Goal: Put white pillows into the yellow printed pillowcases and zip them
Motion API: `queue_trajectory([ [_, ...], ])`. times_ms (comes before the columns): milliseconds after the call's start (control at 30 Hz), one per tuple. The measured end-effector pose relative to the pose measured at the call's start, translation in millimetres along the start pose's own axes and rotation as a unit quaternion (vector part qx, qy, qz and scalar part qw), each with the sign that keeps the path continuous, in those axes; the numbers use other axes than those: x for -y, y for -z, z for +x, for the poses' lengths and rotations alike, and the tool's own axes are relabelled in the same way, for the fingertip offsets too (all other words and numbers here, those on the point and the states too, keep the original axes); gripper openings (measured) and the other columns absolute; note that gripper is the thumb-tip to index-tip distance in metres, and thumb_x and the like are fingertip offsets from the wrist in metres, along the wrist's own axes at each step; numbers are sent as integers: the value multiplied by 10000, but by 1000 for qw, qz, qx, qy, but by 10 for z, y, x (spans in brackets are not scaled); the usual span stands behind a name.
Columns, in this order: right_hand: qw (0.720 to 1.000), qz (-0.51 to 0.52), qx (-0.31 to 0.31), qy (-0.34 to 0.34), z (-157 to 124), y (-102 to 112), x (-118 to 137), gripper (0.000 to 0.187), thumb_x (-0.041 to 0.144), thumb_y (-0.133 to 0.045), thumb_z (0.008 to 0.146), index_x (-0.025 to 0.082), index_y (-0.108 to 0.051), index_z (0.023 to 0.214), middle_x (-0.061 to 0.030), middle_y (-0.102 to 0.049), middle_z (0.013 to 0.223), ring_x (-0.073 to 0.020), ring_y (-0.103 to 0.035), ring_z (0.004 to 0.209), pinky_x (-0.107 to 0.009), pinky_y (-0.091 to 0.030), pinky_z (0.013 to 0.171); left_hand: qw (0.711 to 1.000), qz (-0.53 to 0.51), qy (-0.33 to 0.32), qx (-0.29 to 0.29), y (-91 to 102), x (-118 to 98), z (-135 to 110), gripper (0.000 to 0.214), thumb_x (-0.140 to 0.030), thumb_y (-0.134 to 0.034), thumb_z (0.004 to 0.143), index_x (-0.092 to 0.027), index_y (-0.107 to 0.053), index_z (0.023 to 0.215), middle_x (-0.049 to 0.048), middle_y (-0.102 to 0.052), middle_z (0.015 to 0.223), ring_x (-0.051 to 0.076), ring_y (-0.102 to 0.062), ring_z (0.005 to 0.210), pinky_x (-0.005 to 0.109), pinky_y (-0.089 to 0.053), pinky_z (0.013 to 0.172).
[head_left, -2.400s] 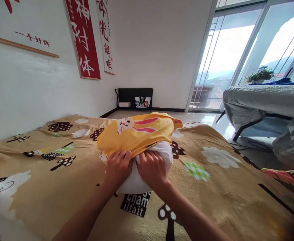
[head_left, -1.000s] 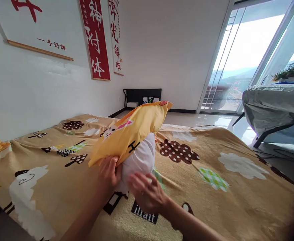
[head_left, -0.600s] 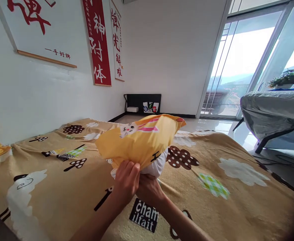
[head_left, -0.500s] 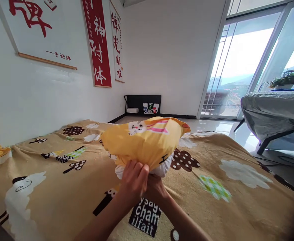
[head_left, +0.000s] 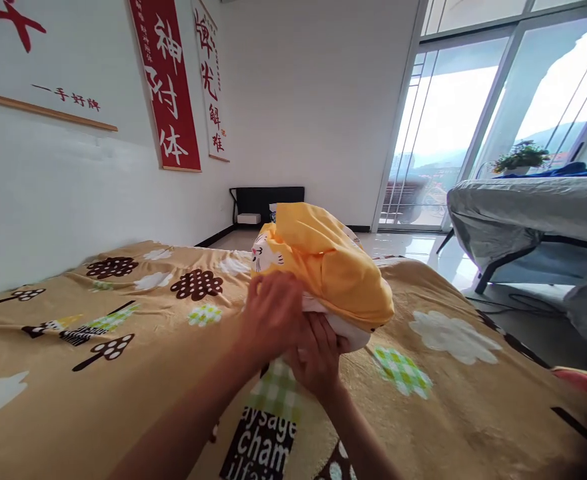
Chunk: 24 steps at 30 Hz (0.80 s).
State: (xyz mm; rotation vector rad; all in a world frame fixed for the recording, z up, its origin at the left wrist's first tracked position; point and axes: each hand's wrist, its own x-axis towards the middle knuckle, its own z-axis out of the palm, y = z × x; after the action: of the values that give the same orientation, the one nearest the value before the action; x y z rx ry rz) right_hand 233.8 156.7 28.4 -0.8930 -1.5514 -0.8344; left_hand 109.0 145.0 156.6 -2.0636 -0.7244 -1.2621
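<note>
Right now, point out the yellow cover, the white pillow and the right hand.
Yellow cover [head_left: 346, 270]: head view, middle of its bunched fabric.
White pillow [head_left: 354, 337]: head view, the bare strip showing below the cover.
Right hand [head_left: 318, 353]: head view, back of the hand.

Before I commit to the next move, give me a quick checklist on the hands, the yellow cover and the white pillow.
1. Both hands in view: ok, left hand and right hand both show.
2. Right hand at the white pillow: ok, fingers against its near end.
3. Left hand's grip: cannot tell, it is blurred beside the near edge of the yellow cover.
4. No white showing below the cover: not ok, a white strip shows.
5. Cover smooth on top: not ok, folded and creased.
6. Pillow resting on the blanket: cannot tell, its underside is hidden.
</note>
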Motion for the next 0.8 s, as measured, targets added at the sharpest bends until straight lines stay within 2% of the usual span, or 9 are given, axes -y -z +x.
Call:
queue_trajectory([
  [100, 999, -25, -36, 0, 110, 51, 41, 530, 238, -530, 895, 168, -452, 1415, -104, -707, 1098, -243, -623, 1052, -348, -312, 944, 993, -74, 68, 58, 50, 186, 85, 228, -168, -424, 918, -166, -602, 1060, 102, -647, 1066, 212, -575, 1031, 374, -446, 902],
  [200, 999, -19, -36, 2, 138, 57, 67, 539, 247, -524, 902, 162, -440, 1428, -100, -719, 1067, -226, -632, 1020, -330, -309, 911, 974, -157, 68, 146, 161, 270, 145, 239, -131, -454, 859, -174, -632, 1012, 65, -665, 1001, 182, -600, 963, 319, -489, 870],
  [367, 999, -17, -48, 15, 64, 27, 64, 551, 268, -555, 880, 239, -460, 1422, -71, -718, 1070, -233, -615, 1048, -323, -303, 880, 956, -134, 63, 255, 272, 279, 246, 242, -104, -495, 820, -198, -644, 986, 44, -666, 993, 188, -604, 963, 322, -500, 854],
  [467, 999, -27, -40, 18, 33, 18, 45, 543, 273, -578, 864, 266, -496, 1401, -62, -716, 1072, -228, -615, 1043, -314, -294, 874, 940, -116, 68, 314, 236, 284, 294, 171, -108, -526, 808, -190, -626, 919, 41, -657, 935, 195, -600, 909, 321, -500, 796],
  [533, 999, -32, -34, 20, 28, 17, 20, 544, 273, -585, 858, 265, -504, 1396, -60, -719, 1065, -221, -619, 1033, -310, -296, 873, 934, -100, 75, 334, 186, 275, 287, 115, -120, -525, 811, -192, -598, 864, 39, -648, 904, 196, -594, 865, 316, -483, 740],
  [600, 999, -35, -33, 21, 36, 21, -4, 530, 279, -572, 863, 262, -509, 1390, -56, -722, 1056, -213, -624, 1022, -310, -299, 878, 938, -58, 65, 335, 123, 244, 243, 106, -113, -513, 809, -196, -572, 837, 43, -643, 881, 207, -589, 834, 329, -455, 710],
  [667, 999, -35, -33, 17, 56, 30, -8, 503, 283, -547, 874, 243, -521, 1375, -59, -722, 1057, -207, -628, 1010, -313, -302, 887, 949, 9, 39, 311, 50, 198, 171, 118, -94, -517, 785, -194, -557, 832, 54, -641, 855, 230, -583, 820, 355, -430, 713],
  [733, 999, -25, -31, 3, 85, 44, 24, 472, 269, -519, 882, 208, -536, 1350, -71, -720, 1068, -210, -624, 1022, -317, -307, 897, 964, 74, 9, 256, -30, 158, 88, 123, -82, -528, 766, -191, -548, 820, 62, -635, 812, 247, -571, 804, 365, -414, 720],
  [800, 999, -9, -27, -17, 117, 60, 84, 432, 240, -485, 888, 170, -554, 1309, -89, -715, 1079, -218, -612, 1050, -327, -310, 907, 978, 116, -18, 171, -99, 134, 16, 130, -64, -513, 773, -192, -531, 763, 55, -607, 731, 236, -542, 739, 349, -401, 696],
])
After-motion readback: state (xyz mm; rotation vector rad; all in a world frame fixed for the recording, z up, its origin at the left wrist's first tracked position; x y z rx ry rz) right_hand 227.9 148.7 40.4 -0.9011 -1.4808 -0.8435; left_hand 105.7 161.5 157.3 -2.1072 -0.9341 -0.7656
